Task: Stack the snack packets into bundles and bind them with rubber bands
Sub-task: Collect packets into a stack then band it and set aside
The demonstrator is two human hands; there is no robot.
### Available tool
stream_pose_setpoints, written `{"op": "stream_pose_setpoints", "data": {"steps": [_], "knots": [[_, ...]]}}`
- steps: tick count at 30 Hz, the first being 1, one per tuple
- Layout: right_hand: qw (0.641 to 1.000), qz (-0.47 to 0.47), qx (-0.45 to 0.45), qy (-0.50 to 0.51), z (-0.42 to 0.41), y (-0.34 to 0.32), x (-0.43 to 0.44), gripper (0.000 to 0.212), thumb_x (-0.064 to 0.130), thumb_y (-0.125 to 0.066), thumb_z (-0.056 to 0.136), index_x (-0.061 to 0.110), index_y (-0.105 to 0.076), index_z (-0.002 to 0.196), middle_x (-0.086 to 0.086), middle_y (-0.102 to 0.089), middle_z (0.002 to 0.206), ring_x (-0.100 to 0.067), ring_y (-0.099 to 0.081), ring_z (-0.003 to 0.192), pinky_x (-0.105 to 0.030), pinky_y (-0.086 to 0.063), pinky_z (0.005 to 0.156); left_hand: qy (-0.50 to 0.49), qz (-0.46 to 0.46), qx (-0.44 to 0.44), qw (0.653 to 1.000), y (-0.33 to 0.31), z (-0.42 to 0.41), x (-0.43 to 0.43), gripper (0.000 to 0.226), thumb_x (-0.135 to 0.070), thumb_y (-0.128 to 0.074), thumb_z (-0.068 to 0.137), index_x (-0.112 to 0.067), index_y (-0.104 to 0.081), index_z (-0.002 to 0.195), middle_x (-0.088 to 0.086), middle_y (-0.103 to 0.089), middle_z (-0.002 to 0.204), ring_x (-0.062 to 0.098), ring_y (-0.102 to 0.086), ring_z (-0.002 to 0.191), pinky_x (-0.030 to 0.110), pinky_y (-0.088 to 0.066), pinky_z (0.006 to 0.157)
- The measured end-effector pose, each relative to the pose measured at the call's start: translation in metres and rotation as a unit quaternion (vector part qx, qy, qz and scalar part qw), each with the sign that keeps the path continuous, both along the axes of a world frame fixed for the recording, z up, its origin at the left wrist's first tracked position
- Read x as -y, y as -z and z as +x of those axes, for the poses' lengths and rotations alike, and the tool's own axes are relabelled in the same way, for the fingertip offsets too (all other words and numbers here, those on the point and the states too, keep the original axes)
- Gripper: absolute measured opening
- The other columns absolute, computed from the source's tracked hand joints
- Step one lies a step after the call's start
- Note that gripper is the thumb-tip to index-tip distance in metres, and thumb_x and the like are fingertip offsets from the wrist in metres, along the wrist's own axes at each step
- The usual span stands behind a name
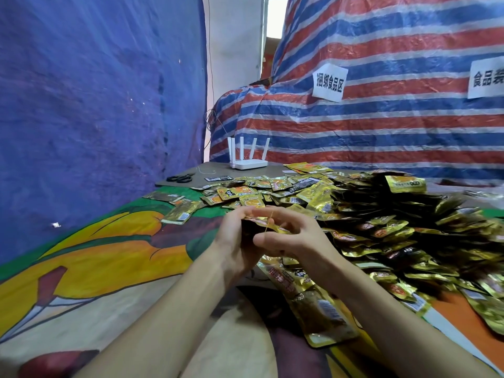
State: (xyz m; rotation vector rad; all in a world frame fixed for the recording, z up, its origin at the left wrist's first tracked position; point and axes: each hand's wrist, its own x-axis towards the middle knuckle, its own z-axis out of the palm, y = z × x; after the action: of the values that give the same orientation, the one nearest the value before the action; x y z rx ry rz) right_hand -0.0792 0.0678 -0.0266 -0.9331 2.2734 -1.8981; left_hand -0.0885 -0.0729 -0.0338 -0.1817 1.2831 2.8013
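Observation:
A small stack of gold snack packets (pixel 268 226) sits between my two hands, above the colourful cloth. My left hand (pixel 237 241) grips the stack from the left side. My right hand (pixel 289 236) has its fingers curled at the stack's right side, with a thin yellow rubber band (pixel 270 221) stretched upright across the packets. Most of the stack is hidden by my fingers. A large heap of loose gold packets (pixel 381 219) spreads to the right and behind my hands.
Bound or loose packets (pixel 311 304) lie under my right forearm. Black scissors (pixel 181 178) and a white router (pixel 249 159) rest on the grey board at the back. A blue tarp hangs on the left, a striped tarp (pixel 381 118) behind.

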Motion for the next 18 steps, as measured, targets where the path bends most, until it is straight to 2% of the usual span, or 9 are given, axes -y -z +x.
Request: {"op": "stream_pose_setpoints", "data": {"steps": [2,4,7,10,12,13,14,16,18], "knots": [[1.000,0.001,-0.008,0.015,-0.001,0.001,-0.001,0.050,0.032,-0.085,0.060,0.031,-0.078,0.109,0.003,-0.074,0.102,-0.015,-0.070,0.095,-0.036,-0.060,0.086,-0.037,0.009,0.016,0.999,-0.001,0.000,0.000,0.040,-0.026,-0.044,0.099,0.006,-0.060,0.118,0.022,-0.065,0.099,0.035,-0.064,0.092,0.042,-0.056,0.081],[0.998,0.001,-0.049,0.048,-0.002,0.004,0.000,0.050,0.030,-0.092,0.062,0.029,-0.077,0.110,0.010,-0.074,0.106,-0.003,-0.069,0.097,-0.018,-0.057,0.074,-0.095,0.032,0.035,0.994,-0.001,-0.002,0.004,0.042,-0.025,-0.044,0.100,0.004,-0.056,0.128,0.021,-0.062,0.102,0.035,-0.063,0.093,0.042,-0.054,0.081],[0.987,0.042,-0.124,0.098,0.002,0.011,0.010,0.071,0.032,-0.096,0.062,0.033,-0.067,0.126,0.015,-0.065,0.121,0.006,-0.059,0.111,-0.006,-0.042,0.090,-0.139,0.040,0.041,0.989,0.002,-0.006,0.010,0.039,-0.026,-0.044,0.099,-0.001,-0.062,0.123,0.017,-0.068,0.093,0.032,-0.066,0.080,0.034,-0.055,0.063],[0.985,0.014,-0.131,0.109,0.005,0.013,0.021,0.080,0.029,-0.096,0.058,0.031,-0.061,0.131,0.008,-0.061,0.128,-0.003,-0.057,0.119,-0.017,-0.043,0.102,-0.113,0.016,0.035,0.993,0.003,-0.005,0.007,0.036,-0.030,-0.043,0.102,0.000,-0.064,0.100,0.016,-0.071,0.071,0.030,-0.070,0.060,0.032,-0.056,0.054],[0.986,-0.020,-0.124,0.113,0.005,0.009,0.022,0.071,0.021,-0.096,0.059,0.027,-0.063,0.122,0.002,-0.063,0.124,-0.013,-0.061,0.114,-0.034,-0.051,0.100,-0.088,-0.002,0.043,0.995,0.001,-0.004,0.001,0.037,-0.033,-0.047,0.102,0.000,-0.062,0.093,0.017,-0.071,0.067,0.030,-0.071,0.053,0.033,-0.056,0.045],[0.985,-0.025,-0.124,0.114,0.005,0.007,0.019,0.066,0.019,-0.096,0.059,0.026,-0.063,0.116,0.001,-0.065,0.119,-0.014,-0.064,0.110,-0.036,-0.054,0.097,-0.086,-0.011,0.044,0.995,0.000,-0.005,0.000,0.036,-0.034,-0.050,0.100,0.000,-0.061,0.093,0.017,-0.071,0.067,0.030,-0.071,0.054,0.033,-0.057,0.045],[0.985,-0.020,-0.125,0.113,0.005,0.005,0.015,0.062,0.018,-0.096,0.060,0.026,-0.062,0.111,0.003,-0.067,0.114,-0.011,-0.066,0.104,-0.034,-0.056,0.091,-0.097,-0.027,0.035,0.994,0.000,-0.006,-0.001,0.037,-0.037,-0.055,0.096,-0.001,-0.062,0.096,0.017,-0.072,0.072,0.031,-0.073,0.061,0.035,-0.059,0.052],[0.988,0.007,-0.126,0.094,0.003,0.002,0.006,0.058,0.016,-0.096,0.062,0.026,-0.062,0.107,0.012,-0.067,0.106,-0.002,-0.068,0.093,-0.023,-0.058,0.075,-0.141,-0.131,0.009,0.981,0.001,-0.009,-0.001,0.047,-0.047,-0.063,0.079,-0.006,-0.066,0.102,0.017,-0.074,0.092,0.034,-0.074,0.085,0.044,-0.061,0.079],[0.988,0.060,-0.125,0.067,0.002,0.001,0.000,0.059,0.015,-0.095,0.062,0.027,-0.061,0.108,0.016,-0.065,0.107,0.003,-0.065,0.096,-0.016,-0.055,0.073,-0.157,-0.246,-0.007,0.956,0.004,-0.007,-0.004,0.048,-0.055,-0.066,0.063,-0.016,-0.071,0.092,0.014,-0.074,0.102,0.035,-0.070,0.101,0.053,-0.055,0.096]]}}
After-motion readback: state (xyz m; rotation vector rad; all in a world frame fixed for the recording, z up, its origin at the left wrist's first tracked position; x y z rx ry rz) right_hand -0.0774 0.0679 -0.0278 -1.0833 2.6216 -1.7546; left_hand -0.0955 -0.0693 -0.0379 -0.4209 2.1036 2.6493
